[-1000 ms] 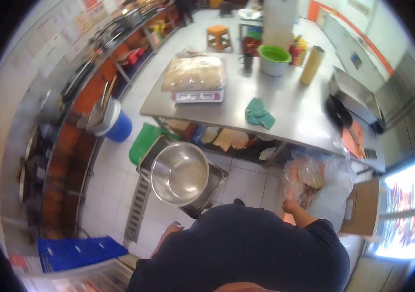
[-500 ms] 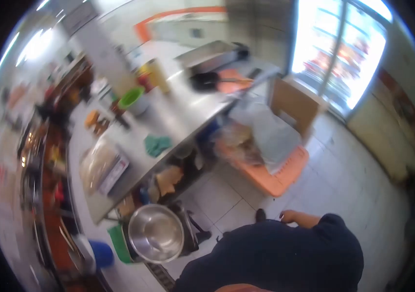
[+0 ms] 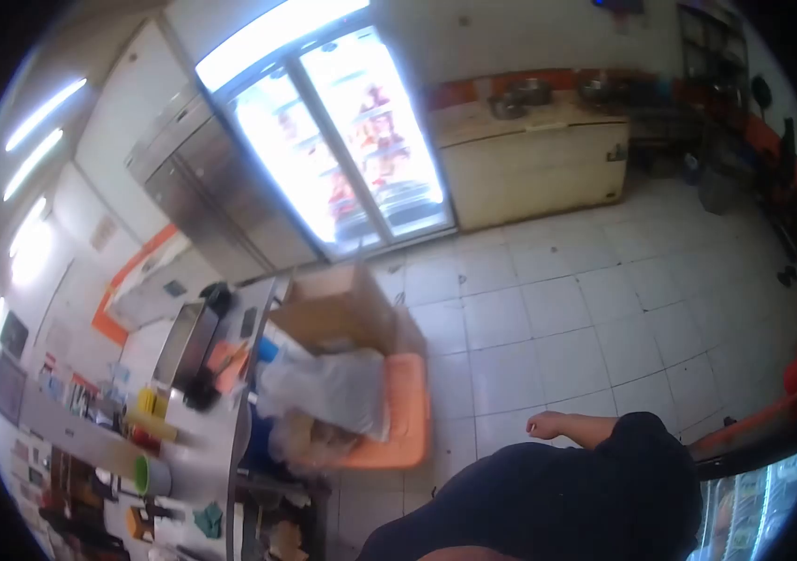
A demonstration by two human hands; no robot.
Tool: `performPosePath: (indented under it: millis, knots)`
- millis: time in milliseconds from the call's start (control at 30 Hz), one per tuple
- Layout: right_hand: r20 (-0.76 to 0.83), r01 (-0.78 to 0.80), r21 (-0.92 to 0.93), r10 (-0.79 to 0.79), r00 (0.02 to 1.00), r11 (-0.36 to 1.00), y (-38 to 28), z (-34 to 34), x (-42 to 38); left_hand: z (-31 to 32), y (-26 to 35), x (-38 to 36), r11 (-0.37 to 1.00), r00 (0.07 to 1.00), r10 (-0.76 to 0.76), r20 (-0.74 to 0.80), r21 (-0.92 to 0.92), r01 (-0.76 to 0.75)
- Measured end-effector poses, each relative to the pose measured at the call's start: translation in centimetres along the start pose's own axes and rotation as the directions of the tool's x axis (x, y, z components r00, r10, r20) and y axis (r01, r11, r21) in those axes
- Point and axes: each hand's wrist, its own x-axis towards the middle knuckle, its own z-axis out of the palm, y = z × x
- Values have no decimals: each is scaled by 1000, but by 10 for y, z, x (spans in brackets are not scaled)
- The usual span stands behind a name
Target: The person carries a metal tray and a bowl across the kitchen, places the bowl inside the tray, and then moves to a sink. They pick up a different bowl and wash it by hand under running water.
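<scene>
My right hand (image 3: 543,425) hangs at the end of a bare forearm in front of my dark shirt (image 3: 548,500). Its fingers look loosely curled, and I see nothing in them. White floor tiles (image 3: 501,360) lie beyond it, and it touches no object. Nearest on its left is an orange plastic crate or lid (image 3: 408,411) with a grey-white plastic bag (image 3: 338,388) on top. Behind the bag stands an open cardboard box (image 3: 347,313). My left hand is out of the picture.
A steel counter (image 3: 202,449) along the left holds a metal tray (image 3: 183,346), a green-rimmed container (image 3: 151,475) and a green cloth (image 3: 209,520). Ahead stand a lit glass-door fridge (image 3: 328,150) and a cream chest freezer (image 3: 539,173). Another lit cooler (image 3: 759,510) is at lower right.
My view has turned right: the counter, crate and fridge have shifted left, and the steel bowl has left the picture. The freezer and more floor now show. My right hand stays low beside my body.
</scene>
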Motion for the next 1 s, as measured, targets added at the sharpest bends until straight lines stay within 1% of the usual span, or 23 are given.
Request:
performPosePath:
  millis: [33, 67, 133, 200, 267, 333, 400, 433, 500, 533, 600, 667, 700, 733, 767, 800, 833, 867, 933, 967, 1000]
  knots:
    - [-26, -19, 68, 21, 999, 998, 22, -15, -11, -8, 30, 9, 999, 1000, 20, -2, 26, -20]
    - [-30, -40, 87, 43, 999, 995, 42, -30, -22, -9, 57, 12, 998, 999, 39, 0, 46, -39]
    - [-146, -73, 143, 94, 985, 987, 69, -67, -39, -12, 113, 19, 993, 996, 82, 24, 80, -84]
    - [-258, -35, 251, 102, 961, 967, 76, -114, -55, -11, 180, 27, 987, 991, 120, 53, 103, -125]
    - [-378, 43, 378, 112, 919, 925, 68, -167, -72, -2, 247, 31, 979, 983, 157, 90, 119, -167]
    - [-463, 140, 351, 42, 886, 926, 87, -208, -65, 9, 314, 34, 970, 972, 187, 140, 127, -205]
    - [-528, 138, 286, 35, 849, 948, 95, -254, -72, 30, 377, 43, 957, 954, 220, 203, 144, -252]
    - [-525, 110, 270, 51, 849, 956, 110, -270, -70, 43, 407, 46, 950, 944, 234, 233, 153, -273]
    - [-599, 108, 320, 113, 793, 941, 155, -296, -72, 70, 468, 52, 934, 917, 257, 305, 166, -317]
    - [-596, 72, 300, 127, 793, 951, 182, -306, -78, 87, 502, 56, 924, 900, 269, 343, 171, -342]
    - [-554, -56, 386, 280, 784, 921, 236, -314, -91, 119, 564, 65, 903, 864, 285, 416, 187, -388]
    - [-527, -205, 443, 438, 729, 873, 317, -283, -114, 145, 629, 75, 877, 821, 303, 484, 195, -439]
    - [-464, -391, 445, 581, 669, 806, 347, -268, -133, 154, 664, 79, 859, 800, 317, 510, 204, -470]
    - [-412, -504, 517, 717, 562, 692, 380, -239, -156, 159, 697, 85, 838, 782, 334, 526, 215, -502]
    - [-345, -496, 438, 650, 677, 750, 445, -188, -184, 166, 734, 95, 807, 761, 364, 537, 225, -545]
    - [-275, -573, 462, 724, 633, 677, 463, -154, -211, 173, 772, 109, 762, 743, 399, 537, 257, -594]
    - [-226, -633, 479, 782, 581, 609, 472, -138, -233, 182, 817, 132, 707, 722, 450, 525, 284, -647]
    - [-171, -671, 523, 836, 521, 525, 479, -125, -250, 186, 875, 151, 645, 703, 516, 490, 318, -695]
    - [-67, -693, 632, 915, 397, 347, 488, -118, -275, 185, 1016, 181, 541, 668, 659, 346, 398, -741]
    - [-19, -683, 681, 939, 342, 262, 492, -120, -280, 182, 1089, 186, 511, 617, 738, 273, 372, -775]
    - [19, -663, 724, 954, 298, 192, 497, -122, -282, 166, 1163, 164, 483, 525, 829, 194, 227, -846]
